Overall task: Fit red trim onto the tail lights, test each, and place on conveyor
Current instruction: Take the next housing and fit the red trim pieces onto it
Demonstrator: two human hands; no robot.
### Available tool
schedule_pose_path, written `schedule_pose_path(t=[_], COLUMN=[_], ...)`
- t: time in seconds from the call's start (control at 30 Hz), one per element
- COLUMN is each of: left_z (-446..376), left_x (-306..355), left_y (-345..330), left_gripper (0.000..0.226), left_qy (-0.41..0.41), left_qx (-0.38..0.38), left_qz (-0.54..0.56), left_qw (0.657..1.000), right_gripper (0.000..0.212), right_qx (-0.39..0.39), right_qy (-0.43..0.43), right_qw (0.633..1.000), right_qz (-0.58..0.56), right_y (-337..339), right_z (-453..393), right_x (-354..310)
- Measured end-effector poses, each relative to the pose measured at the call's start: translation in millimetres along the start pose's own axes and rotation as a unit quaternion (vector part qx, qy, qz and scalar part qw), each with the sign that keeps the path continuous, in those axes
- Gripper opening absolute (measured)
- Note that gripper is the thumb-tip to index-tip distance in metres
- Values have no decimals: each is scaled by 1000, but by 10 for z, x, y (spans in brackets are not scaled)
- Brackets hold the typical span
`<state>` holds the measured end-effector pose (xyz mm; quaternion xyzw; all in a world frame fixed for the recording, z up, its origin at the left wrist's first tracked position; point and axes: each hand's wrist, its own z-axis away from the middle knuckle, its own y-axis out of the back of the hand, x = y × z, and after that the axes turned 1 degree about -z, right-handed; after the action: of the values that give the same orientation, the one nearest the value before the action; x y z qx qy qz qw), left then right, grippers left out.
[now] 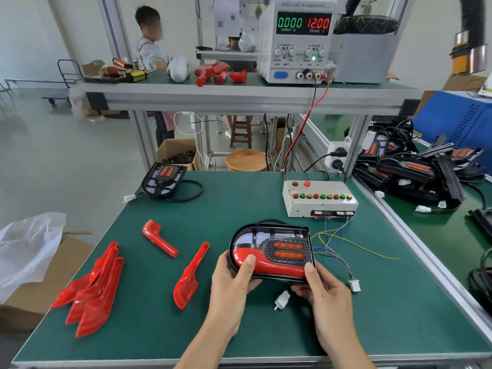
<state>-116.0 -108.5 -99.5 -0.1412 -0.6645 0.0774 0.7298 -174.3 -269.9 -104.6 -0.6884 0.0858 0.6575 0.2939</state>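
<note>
Both hands, left hand [234,278] and right hand [323,291], clamped on the tail light [271,251] just in front of the test box [319,198]. Better to thumb along the red trim [269,263] till fully seated.

A green tabletop [239,328] edged in aluminium stands under a raised shelf [239,93] on metal posts, in a room with pale walls [32,30] and a glossy grey floor [66,155] lit by soft, even light. Beneath the shelf sit a round wooden stool [246,159] and an open cardboard box [177,153] (dark parts inside). A person [150,41] stands beyond the shelf, near a platform trolley [65,81].
</note>
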Motion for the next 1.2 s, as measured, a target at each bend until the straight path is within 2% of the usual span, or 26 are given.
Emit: schedule_pose_path(t=[0.1,0.2,0.3,0.47,0.57,0.67,0.83,0.9,1.07,1.2], left_z=[24,17,2,-18,-14,-4,7,-1,13,-10], left_x=[20,13,23,47,43,23,-3,-19,-36,-48], left_y=[-19,-21,-13,21,30,4,-125,-150,-121,-87], left_gripper=[63,49,49,54,53,47,45,43,41,39], left_qy=[9,32,50,47,46,41,75,66,49,36], left_qx=[-12,-39,-61,-61,-64,-76,-65,-60,-101,-96], left_qz=[14,57,82,68,80,136,238,243,226,210], left_qw=[1000,997,994,995,994,987,966,966,968,972], right_gripper=[40,30,25,40,35,26,43,40,28,23], right_qx=[6,1,-18,-27,-29,-13,-2,3,12,1], right_qy=[1,1,3,10,19,35,40,40,34,42], right_qw=[1000,1000,1000,999,999,999,998,998,999,998], right_qz=[-5,2,15,22,34,40,47,45,32,40], right_y=[6,38,70,70,75,63,41,52,66,51], right_z=[-7,-35,-56,-42,-49,-36,12,1,-29,-23], right_x=[23,41,50,48,83,114,124,119,111,120])
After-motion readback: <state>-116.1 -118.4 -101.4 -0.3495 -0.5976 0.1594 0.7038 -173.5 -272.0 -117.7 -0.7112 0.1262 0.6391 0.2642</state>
